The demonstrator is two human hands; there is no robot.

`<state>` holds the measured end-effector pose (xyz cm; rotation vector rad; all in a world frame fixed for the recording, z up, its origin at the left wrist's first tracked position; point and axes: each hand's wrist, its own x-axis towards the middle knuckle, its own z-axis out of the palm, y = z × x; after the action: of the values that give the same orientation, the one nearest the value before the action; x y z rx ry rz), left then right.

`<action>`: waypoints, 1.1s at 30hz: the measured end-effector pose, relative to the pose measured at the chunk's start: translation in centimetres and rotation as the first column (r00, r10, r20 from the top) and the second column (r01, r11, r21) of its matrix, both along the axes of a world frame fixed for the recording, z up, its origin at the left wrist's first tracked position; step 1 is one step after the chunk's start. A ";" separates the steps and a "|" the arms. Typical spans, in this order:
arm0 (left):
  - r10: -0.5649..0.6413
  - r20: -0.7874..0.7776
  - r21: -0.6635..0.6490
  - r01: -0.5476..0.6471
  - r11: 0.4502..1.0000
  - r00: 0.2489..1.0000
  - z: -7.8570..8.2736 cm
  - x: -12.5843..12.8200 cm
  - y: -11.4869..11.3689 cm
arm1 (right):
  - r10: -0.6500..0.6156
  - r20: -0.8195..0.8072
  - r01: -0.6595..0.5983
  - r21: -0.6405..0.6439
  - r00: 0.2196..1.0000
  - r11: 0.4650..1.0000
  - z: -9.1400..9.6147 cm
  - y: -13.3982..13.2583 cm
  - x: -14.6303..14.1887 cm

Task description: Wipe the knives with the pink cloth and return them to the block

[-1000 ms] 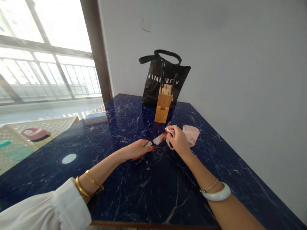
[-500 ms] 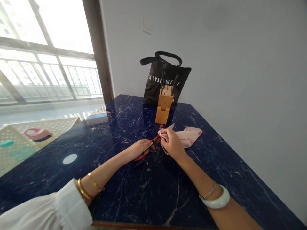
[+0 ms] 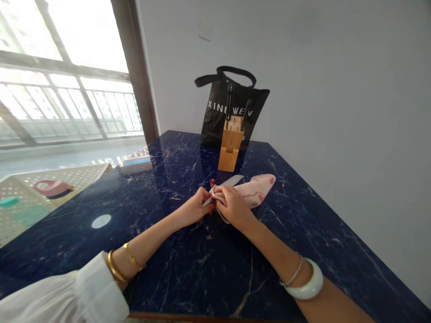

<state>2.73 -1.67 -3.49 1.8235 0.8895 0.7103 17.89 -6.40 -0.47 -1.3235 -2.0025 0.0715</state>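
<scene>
Knife (image 3: 233, 181): my left grip (image 3: 193, 210) holds the handle end (image 3: 208, 202); my right grip (image 3: 235, 205) pinches pink-patterned cloth (image 3: 258, 190) against it; thick folds should separate skin from blade (image 3: 235, 179).

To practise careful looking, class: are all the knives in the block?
No: the left hand holds one knife outside the block, while the right hand holds a cloth.

The wall (image 3: 336, 112) behind the tabletop (image 3: 202, 273) is plain pale grey and carries one square plate (image 3: 205, 28). The tabletop is glossy dark blue with a pale marbled pattern. A brown frame (image 3: 136, 67) borders the window (image 3: 90, 31) at left. Bright daylight enters; a railing (image 3: 114, 112) is visible beyond.
</scene>
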 end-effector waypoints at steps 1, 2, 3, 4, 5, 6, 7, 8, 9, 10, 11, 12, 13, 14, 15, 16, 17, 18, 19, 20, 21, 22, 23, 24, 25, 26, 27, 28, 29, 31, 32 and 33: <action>0.008 0.003 0.004 -0.008 1.000 1.000 -0.1 0.0 0.1 | -0.008 -0.001 0.008 -0.005 1.000 1.000 0.1 0.0 -0.1; 0.014 0.004 0.007 -0.014 1.000 1.000 -0.2 0.0 0.1 | -0.019 0.002 0.019 -0.014 1.000 1.000 0.1 -0.1 -0.1; 0.017 0.003 0.012 -0.017 1.000 1.000 -0.3 0.0 0.2 | -0.031 0.006 0.031 -0.022 1.000 0.999 0.2 -0.1 0.0; 0.013 0.002 0.016 -0.013 1.000 1.000 -0.3 0.0 0.2 | -0.039 0.010 0.039 -0.027 0.999 0.999 0.2 -0.1 0.1; 0.003 0.002 0.018 -0.003 1.000 1.000 -0.3 0.0 0.2 | -0.041 0.012 0.042 -0.027 0.999 0.999 0.2 -0.1 0.2; -0.008 0.007 0.018 0.008 1.000 1.000 -0.3 0.0 0.1 | -0.039 0.010 0.039 -0.021 0.999 0.999 0.2 -0.1 0.2; -0.019 0.016 0.015 0.019 1.000 1.000 -0.3 0.0 0.1 | -0.032 0.007 0.032 -0.014 0.999 0.999 0.3 -0.2 0.3; -0.025 0.026 0.012 0.025 1.000 0.999 -0.3 0.0 0.1 | -0.027 0.003 0.027 -0.012 1.000 1.000 0.3 -0.2 0.3; -0.022 0.036 0.010 0.022 1.000 0.999 -0.3 0.1 0.0 | -0.026 0.001 0.026 -0.016 1.000 1.000 0.3 -0.2 0.3; -0.013 0.044 0.013 0.012 1.000 0.999 -0.2 0.1 0.0 | -0.028 0.000 0.028 -0.024 1.000 0.999 0.3 -0.3 0.2; -0.005 0.048 0.016 0.004 1.000 0.999 -0.1 0.1 -0.1 | -0.031 0.000 0.031 -0.033 1.000 0.999 0.3 -0.3 0.2; -0.008 0.043 0.017 0.007 1.000 0.999 0.0 0.1 -0.1 | -0.034 0.000 0.034 -0.039 0.999 0.999 0.3 -0.4 0.1; -0.022 0.035 0.014 0.022 1.000 0.999 0.1 0.0 -0.1 | -0.035 -0.003 0.034 -0.039 0.999 0.999 0.3 -0.4 0.1; -0.042 0.028 0.011 0.042 0.999 0.999 0.2 0.0 -0.2 | -0.030 -0.008 0.030 -0.032 1.000 0.999 0.3 -0.5 0.1; -0.064 0.024 0.011 0.064 0.998 0.998 0.3 0.0 -0.2 | -0.023 -0.015 0.023 -0.022 1.000 0.999 0.3 -0.5 0.0; -0.080 0.019 0.012 0.079 0.997 0.997 0.4 -0.1 -0.2 | -0.017 -0.021 0.017 -0.012 1.000 1.000 0.3 -0.5 0.1; -0.087 0.014 0.015 0.087 0.996 0.996 0.4 -0.1 -0.2 | -0.016 -0.028 0.016 -0.005 0.999 1.000 0.3 -0.4 0.1; -0.087 0.007 0.020 0.087 0.996 0.996 0.5 -0.2 -0.2 | -0.022 -0.034 0.022 -0.001 0.999 1.000 0.2 -0.3 0.2; -0.084 -0.001 0.027 0.084 0.996 0.996 0.6 -0.2 -0.2 | -0.035 -0.039 0.035 0.000 0.999 0.999 0.2 -0.1 0.5; -0.083 -0.013 0.033 0.083 0.996 0.996 0.6 -0.3 -0.3 | -0.054 -0.043 0.054 0.002 0.998 0.999 0.1 0.1 0.8; -0.085 -0.027 0.036 0.086 0.996 0.996 0.6 -0.3 -0.3 | -0.080 -0.048 0.080 0.004 0.996 0.997 0.0 0.4 1.2; -0.088 -0.038 0.038 0.089 0.995 0.995 0.7 -0.4 -0.3 | -0.109 -0.049 0.109 0.007 0.993 0.994 -0.1 0.7 1.7; -0.092 -0.048 0.038 0.094 0.995 0.995 0.7 -0.4 -0.4 | -0.141 -0.047 0.141 0.010 0.989 0.990 -0.2 1.0 2.3; -0.096 -0.055 0.034 0.098 0.995 0.994 0.8 -0.4 -0.4 | -0.174 -0.039 0.175 0.016 0.984 0.985 -0.3 1.4 2.9; -0.103 -0.059 0.028 0.104 0.994 0.993 0.9 -0.4 -0.5 | -0.207 -0.027 0.208 0.023 0.978 0.978 -0.4 1.7 3.6; -0.110 -0.061 0.022 0.112 0.993 0.992 1.0 -0.4 -0.6 | -0.241 -0.015 0.241 0.029 0.971 0.970 -0.5 2.0 4.3; -0.117 -0.062 0.018 0.118 0.993 0.991 1.0 -0.3 -0.6 | -0.273 -0.002 0.273 0.035 0.962 0.961 -0.6 2.3 5.0; -0.123 -0.067 0.013 0.124 0.992 0.990 1.1 -0.3 -0.7 | -0.303 0.007 0.302 0.041 0.953 0.952 -0.7 2.5 5.6; -0.128 -0.075 0.008 0.129 0.992 0.989 1.1 -0.3 -0.7 | -0.330 0.011 0.329 0.044 0.944 0.943 -0.8 2.7 6.3; -0.134 -0.100 -0.008 0.134 0.991 0.986 1.2 -0.3 -0.8 | -0.381 0.009 0.380 0.051 0.925 0.924 -1.0 3.1 7.5; -0.133 -0.110 -0.017 0.132 0.991 0.985 1.3 -0.3 -0.8 | -0.403 0.004 0.403 0.055 0.915 0.914 -1.1 3.3 8.0; -0.129 -0.116 -0.024 0.127 0.992 0.985 1.4 -0.3 -0.8 | -0.423 -0.001 0.423 0.059 0.906 0.904 -1.2 3.4 8.5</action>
<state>2.41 -2.51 -2.13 1.9043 0.8424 0.5173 26.40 -3.04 -1.63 -1.6931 -1.6689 -0.1974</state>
